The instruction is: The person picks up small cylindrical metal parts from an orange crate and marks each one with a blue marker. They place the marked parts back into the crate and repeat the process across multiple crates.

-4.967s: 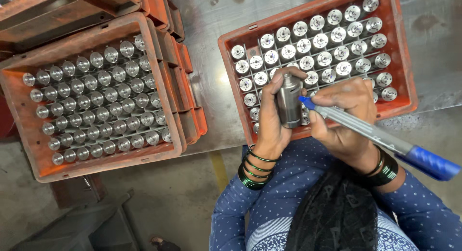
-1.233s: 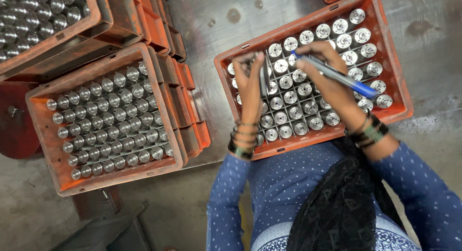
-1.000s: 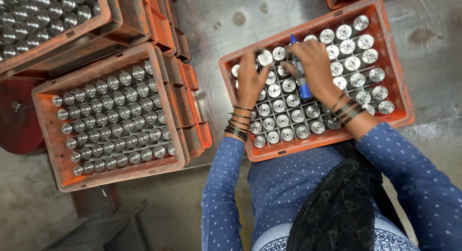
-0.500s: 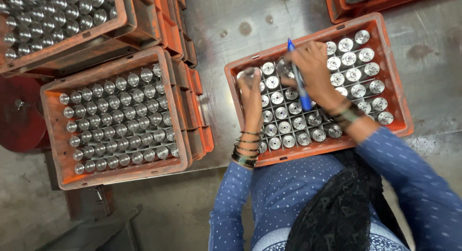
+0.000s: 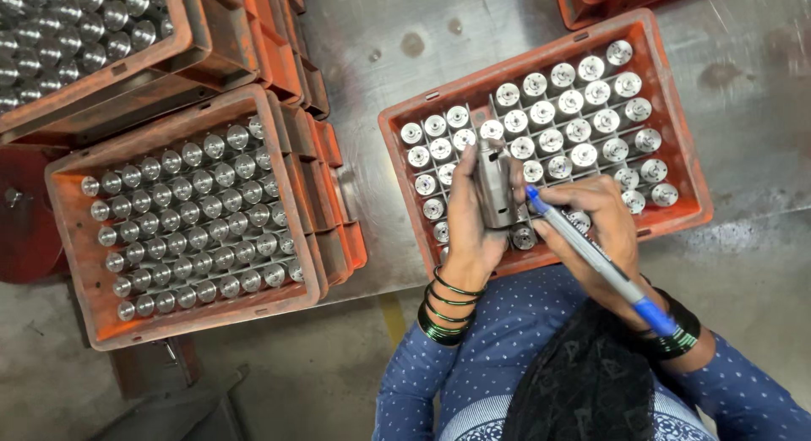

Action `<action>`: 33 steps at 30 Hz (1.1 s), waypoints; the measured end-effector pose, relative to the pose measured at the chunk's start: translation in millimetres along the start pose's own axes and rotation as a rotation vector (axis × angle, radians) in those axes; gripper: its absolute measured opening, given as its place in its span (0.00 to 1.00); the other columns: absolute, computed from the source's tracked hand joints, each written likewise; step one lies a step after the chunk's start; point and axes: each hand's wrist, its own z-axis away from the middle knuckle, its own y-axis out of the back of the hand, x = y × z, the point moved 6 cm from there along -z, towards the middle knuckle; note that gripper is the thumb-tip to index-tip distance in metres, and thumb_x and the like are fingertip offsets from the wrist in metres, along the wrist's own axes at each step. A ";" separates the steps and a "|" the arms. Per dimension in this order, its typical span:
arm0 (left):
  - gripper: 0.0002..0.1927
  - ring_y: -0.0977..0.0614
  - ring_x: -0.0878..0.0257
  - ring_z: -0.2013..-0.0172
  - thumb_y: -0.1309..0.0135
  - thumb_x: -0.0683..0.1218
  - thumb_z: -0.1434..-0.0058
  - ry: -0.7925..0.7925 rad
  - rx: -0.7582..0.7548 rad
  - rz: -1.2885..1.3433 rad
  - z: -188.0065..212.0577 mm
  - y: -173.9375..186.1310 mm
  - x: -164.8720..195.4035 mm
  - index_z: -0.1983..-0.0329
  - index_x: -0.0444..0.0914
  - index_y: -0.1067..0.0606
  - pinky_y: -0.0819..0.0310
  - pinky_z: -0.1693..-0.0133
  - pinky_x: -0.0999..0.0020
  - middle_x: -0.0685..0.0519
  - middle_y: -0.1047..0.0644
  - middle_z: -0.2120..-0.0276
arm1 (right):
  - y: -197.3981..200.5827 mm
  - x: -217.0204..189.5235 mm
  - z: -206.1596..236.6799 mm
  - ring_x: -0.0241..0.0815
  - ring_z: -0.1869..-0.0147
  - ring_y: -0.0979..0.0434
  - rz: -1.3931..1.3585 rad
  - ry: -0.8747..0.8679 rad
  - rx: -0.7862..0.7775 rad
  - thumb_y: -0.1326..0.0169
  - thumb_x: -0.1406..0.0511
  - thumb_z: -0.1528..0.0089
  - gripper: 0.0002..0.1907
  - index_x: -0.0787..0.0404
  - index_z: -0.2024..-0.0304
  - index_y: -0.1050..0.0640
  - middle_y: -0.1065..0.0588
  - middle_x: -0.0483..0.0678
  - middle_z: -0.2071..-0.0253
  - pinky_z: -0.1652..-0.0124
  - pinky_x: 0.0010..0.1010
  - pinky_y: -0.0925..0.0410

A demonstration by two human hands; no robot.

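Left hand (image 5: 470, 217) gripping a metal cylinder (image 5: 494, 187); right hand (image 5: 596, 217) gripping a blue marker (image 5: 596, 259); orange crate (image 5: 676, 128) sitting on scuffed steel table (image 5: 372, 86).

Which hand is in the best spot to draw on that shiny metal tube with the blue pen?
Probably the right hand: it holds the blue pen with its tip next to the metal cylinder. The left hand is busy gripping that cylinder above the orange crate.
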 end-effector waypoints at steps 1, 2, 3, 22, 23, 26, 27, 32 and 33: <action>0.24 0.19 0.60 0.59 0.67 0.63 0.24 0.034 0.136 -0.038 1.9 3.2 2.1 0.49 0.39 0.31 0.23 0.60 0.65 0.49 0.21 0.61 | -0.5 0.5 2.4 0.42 0.52 0.28 -0.009 -0.015 0.008 0.39 0.69 0.37 0.17 0.65 0.47 0.27 0.22 0.53 0.52 0.49 0.32 0.35; 0.25 0.18 0.59 0.58 0.68 0.62 0.27 0.073 0.107 -0.034 2.8 -2.6 3.8 0.48 0.40 0.31 0.22 0.58 0.65 0.48 0.20 0.59 | -0.6 1.8 5.1 0.40 0.55 0.29 -0.019 -0.028 0.016 0.40 0.70 0.37 0.16 0.65 0.47 0.27 0.21 0.54 0.52 0.51 0.31 0.35; 0.25 0.18 0.58 0.57 0.68 0.62 0.30 0.111 0.079 -0.028 3.6 -7.0 6.3 0.47 0.41 0.31 0.21 0.56 0.65 0.47 0.19 0.57 | -0.6 5.3 7.3 0.40 0.53 0.29 -0.068 -0.059 0.036 0.41 0.70 0.36 0.16 0.65 0.47 0.27 0.22 0.53 0.51 0.50 0.31 0.35; 0.12 0.24 0.69 0.58 0.47 0.50 0.29 -0.114 0.086 -0.162 22.8 -6.8 15.6 0.49 0.40 0.33 0.27 0.55 0.72 0.56 0.27 0.58 | -0.1 -21.6 -20.7 0.45 0.56 0.26 0.062 0.161 0.048 0.38 0.69 0.38 0.14 0.61 0.54 0.30 0.22 0.49 0.59 0.51 0.36 0.37; 0.12 0.24 0.69 0.57 0.47 0.49 0.30 -0.124 0.091 -0.168 22.9 -7.1 15.8 0.49 0.40 0.32 0.27 0.54 0.73 0.56 0.27 0.58 | 0.6 -24.8 -24.7 0.45 0.56 0.26 0.098 0.187 0.052 0.38 0.69 0.38 0.14 0.61 0.54 0.30 0.22 0.48 0.59 0.51 0.37 0.38; 0.11 0.25 0.69 0.57 0.46 0.47 0.32 -0.162 0.085 -0.179 22.5 -8.1 16.8 0.49 0.39 0.31 0.28 0.53 0.73 0.55 0.27 0.58 | -5.0 -30.6 -26.9 0.45 0.57 0.26 0.148 0.214 0.005 0.37 0.68 0.38 0.14 0.61 0.55 0.29 0.23 0.47 0.60 0.52 0.38 0.38; 0.11 0.25 0.68 0.57 0.46 0.46 0.32 -0.186 0.073 -0.180 22.4 -8.9 17.9 0.50 0.39 0.31 0.28 0.53 0.72 0.55 0.27 0.58 | -7.2 -32.1 -25.0 0.45 0.59 0.27 0.157 0.218 -0.002 0.37 0.68 0.41 0.15 0.60 0.57 0.29 0.23 0.47 0.62 0.54 0.38 0.39; 0.10 0.23 0.67 0.58 0.49 0.48 0.33 -0.239 0.107 -0.194 20.4 -8.2 19.5 0.55 0.37 0.29 0.26 0.55 0.70 0.53 0.25 0.58 | -8.4 -28.5 -18.1 0.43 0.64 0.30 0.150 0.231 -0.005 0.37 0.69 0.45 0.16 0.59 0.58 0.29 0.24 0.45 0.65 0.57 0.39 0.40; 0.11 0.22 0.65 0.59 0.50 0.49 0.32 -0.233 0.106 -0.173 19.8 -8.0 18.5 0.55 0.36 0.29 0.25 0.55 0.70 0.52 0.25 0.60 | -7.1 -26.9 -18.4 0.44 0.62 0.29 0.149 0.244 0.002 0.37 0.69 0.43 0.16 0.59 0.57 0.30 0.23 0.44 0.63 0.57 0.38 0.40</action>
